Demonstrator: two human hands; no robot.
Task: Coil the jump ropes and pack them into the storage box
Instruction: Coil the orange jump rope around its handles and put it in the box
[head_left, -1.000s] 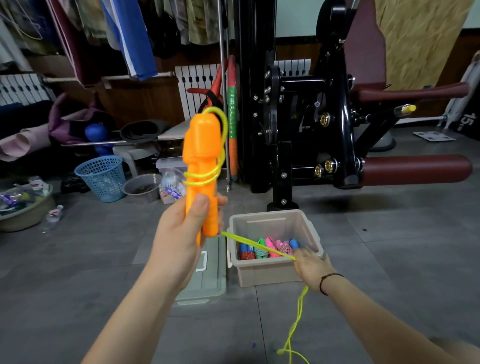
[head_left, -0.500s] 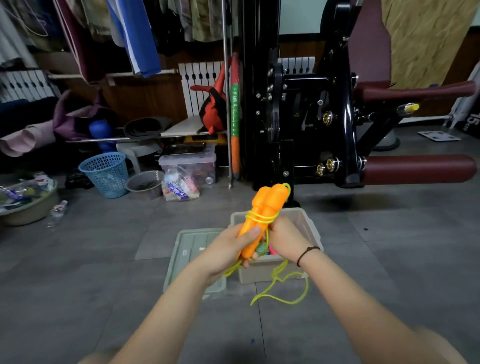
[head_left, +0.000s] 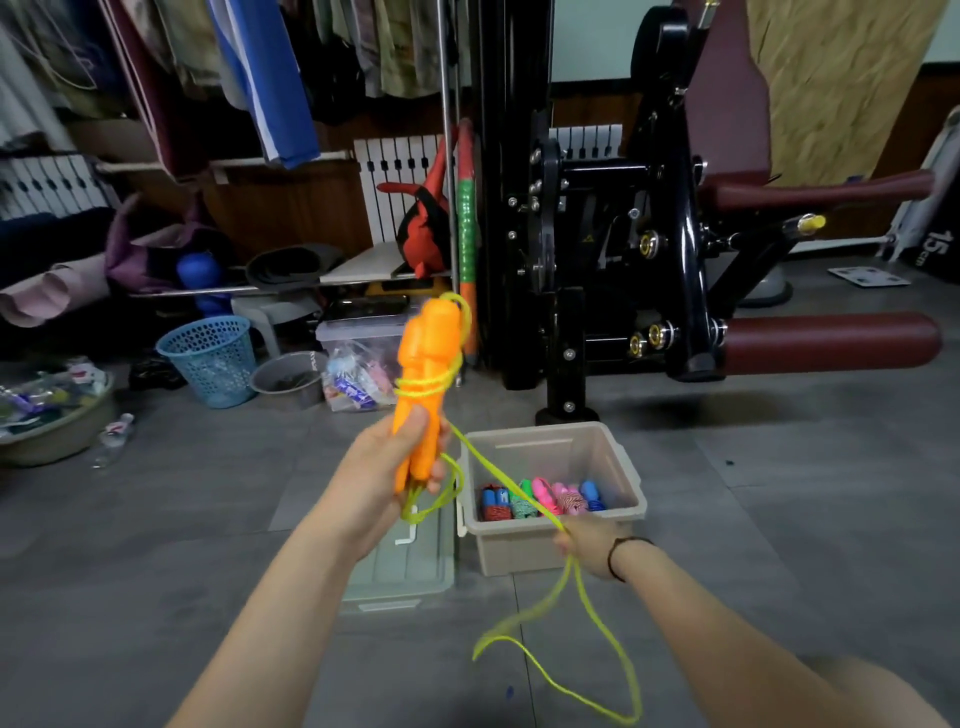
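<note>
a: entry. left hand (head_left: 387, 483) has its fingers wrapped round the lower part of the two orange handles (head_left: 428, 364), which are held together and upright, above and left of the storage box (head_left: 626, 467). a few turns of yellow-green cord (head_left: 519, 489) sit round their middle.

b: right hand?

a: right hand (head_left: 584, 543) is low, just in front of the box's near wall, fingers curled on the cord. taut run from handles to hand. below it the slack hangs in a long loop toward the floor (head_left: 779, 519).

b: risks?

a: judgement only. the cord looks thin, smooth and springy, and the handles hard and glossy, so the turns may slide or spring loose if tension drops. the rounded handle tops offer little shoulder to stop a turn riding off. the slack could kink, or snag on the box rim or on the lid (head_left: 410, 566) lying flat beside it.

b: room in the box?

a: pale, rigid, open. coiled ropes (head_left: 543, 496), striped and braided-looking, lie in a row along the near side. the far side looks bare. a loose bundle could unravel over them.
</note>
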